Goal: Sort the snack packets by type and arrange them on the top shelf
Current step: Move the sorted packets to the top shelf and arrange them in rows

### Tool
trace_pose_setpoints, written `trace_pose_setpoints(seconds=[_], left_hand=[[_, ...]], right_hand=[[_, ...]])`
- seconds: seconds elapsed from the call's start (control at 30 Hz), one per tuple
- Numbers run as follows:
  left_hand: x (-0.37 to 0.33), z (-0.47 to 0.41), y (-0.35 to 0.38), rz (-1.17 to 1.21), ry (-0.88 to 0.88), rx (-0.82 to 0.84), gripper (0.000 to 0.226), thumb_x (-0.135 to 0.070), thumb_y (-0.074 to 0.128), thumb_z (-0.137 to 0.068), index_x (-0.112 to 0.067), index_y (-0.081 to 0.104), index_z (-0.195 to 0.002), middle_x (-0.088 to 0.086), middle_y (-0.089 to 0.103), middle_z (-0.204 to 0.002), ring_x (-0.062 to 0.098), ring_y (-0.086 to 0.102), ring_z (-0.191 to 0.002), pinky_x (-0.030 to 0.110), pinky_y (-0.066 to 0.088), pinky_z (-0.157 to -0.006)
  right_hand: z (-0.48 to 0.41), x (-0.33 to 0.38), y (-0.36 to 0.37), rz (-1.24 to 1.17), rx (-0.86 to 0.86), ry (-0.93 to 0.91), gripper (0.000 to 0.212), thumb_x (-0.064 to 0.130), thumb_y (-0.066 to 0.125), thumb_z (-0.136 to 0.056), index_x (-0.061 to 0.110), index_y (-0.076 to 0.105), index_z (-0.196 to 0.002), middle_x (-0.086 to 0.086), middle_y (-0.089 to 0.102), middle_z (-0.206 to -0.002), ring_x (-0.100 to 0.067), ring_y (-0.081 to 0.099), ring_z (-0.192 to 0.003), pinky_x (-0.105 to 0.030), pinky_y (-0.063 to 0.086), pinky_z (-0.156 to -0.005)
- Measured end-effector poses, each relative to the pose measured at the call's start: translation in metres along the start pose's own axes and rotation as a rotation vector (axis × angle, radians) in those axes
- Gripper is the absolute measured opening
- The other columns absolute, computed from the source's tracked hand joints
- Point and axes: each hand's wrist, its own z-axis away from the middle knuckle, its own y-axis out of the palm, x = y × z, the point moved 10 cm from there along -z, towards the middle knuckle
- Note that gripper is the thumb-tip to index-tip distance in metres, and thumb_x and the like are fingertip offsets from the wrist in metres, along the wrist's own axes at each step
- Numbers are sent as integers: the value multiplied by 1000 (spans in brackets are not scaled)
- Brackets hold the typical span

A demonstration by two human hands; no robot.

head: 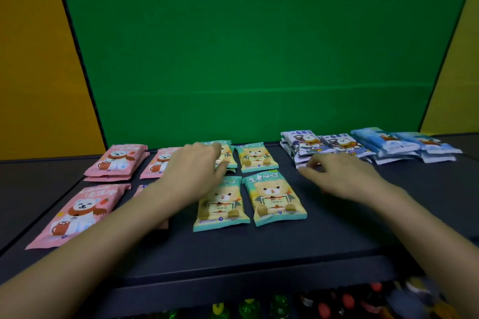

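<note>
Behind the top shelf [259, 248] I see a broad green backdrop [259, 46], with yellow walls [31, 59] on either side. The shelf is a dark flat surface, and the snack packets lie across it in groups by kind.

Both my operator's bare forearms reach in from the near edge. The left hand [197, 166] lies over the middle of the shelf, fingers bent down onto the rear-left teal packet [228, 154], the thumb tip on its face. I cannot tell whether it grips that packet or only presses on it. The right hand [337, 176] is blurred. Its fingers are loosely stretched to the left, their tips at the near edge of the white-and-navy packets [305, 144], and they hold nothing that I can see.

The pink packets [85, 212] lie to the left of the left hand, one partly hidden under that forearm. The teal bear packets [274, 197] lie between the two hands, in two rows of two. The light blue packets [404, 144] are stacked at the far right, just beside the white-and-navy ones.

Below the shelf's front edge, coloured bottle caps [347, 300] show, blurred.
</note>
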Motion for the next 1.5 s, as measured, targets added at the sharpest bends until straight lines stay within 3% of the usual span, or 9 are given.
trace_pose_setpoints(seconds=[0.33,0.6,0.7,0.8,0.97,1.07,1.3,1.4,1.5], left_hand=[[-60,-71,23,256,-94,78,28,-43,52,-88,-19,65,-95,10,67,-105,31,60,-98,32,43,-74],[-113,-125,62,243,-317,150,59,-62,45,-85,-7,64,-95,14,65,-107,32,59,-98,32,40,-74],[-122,-130,77,256,-400,204,64,-70,42,-81,-7,55,-83,15,63,-108,31,58,-97,33,39,-75],[-124,-133,91,314,-458,284,73,-68,46,-81,0,60,-105,17,61,-118,34,58,-109,36,45,-87],[-115,-141,97,422,-502,313,77,-64,59,-75,6,59,-108,21,63,-115,34,60,-107,38,48,-89],[-117,-141,101,520,-498,376,55,-59,64,-74,-5,56,-72,16,56,-91,24,55,-70,31,41,-61],[-116,-140,106,592,-517,423,51,-56,64,-76,-10,46,-65,6,44,-66,17,37,-55,27,30,-53],[-115,-139,111,631,-521,447,55,-53,62,-79,-10,37,-58,4,38,-59,17,34,-50,27,29,-47],[-113,-140,111,668,-538,421,54,-49,63,-81,-12,33,-55,3,39,-50,17,31,-48,25,26,-46]], right_hand=[[-70,-128,-40,-62,-74,96,30,37,54,-88,16,68,-104,-13,65,-116,-32,57,-107,-34,44,-85],[-109,-135,-26,39,-39,-30,46,44,46,-91,2,59,-80,-24,62,-113,-36,57,-104,-30,37,-72],[-115,-126,-15,71,1,-60,56,50,40,-93,-2,60,-106,-24,54,-126,-37,52,-115,-35,43,-88],[-122,-126,1,84,62,-50,60,53,40,-92,1,57,-117,-20,52,-131,-35,50,-118,-34,42,-93],[-131,-125,10,99,120,-71,54,55,45,-90,6,46,-67,-17,57,-123,-31,53,-114,-31,42,-85],[-131,-126,9,73,138,-62,57,57,47,-88,11,34,-58,-16,53,-103,-30,54,-104,-30,38,-76],[-133,-125,17,0,168,-52,50,57,43,-89,9,53,-88,-16,54,-130,-31,52,-114,-31,42,-84],[-129,-126,14,-32,162,-56,51,50,37,-95,4,55,-80,-18,53,-132,-30,51,-113,-31,41,-88],[-124,-129,9,-106,137,-46,53,43,34,-98,-2,56,-117,-19,51,-134,-31,48,-122,-30,40,-94]])
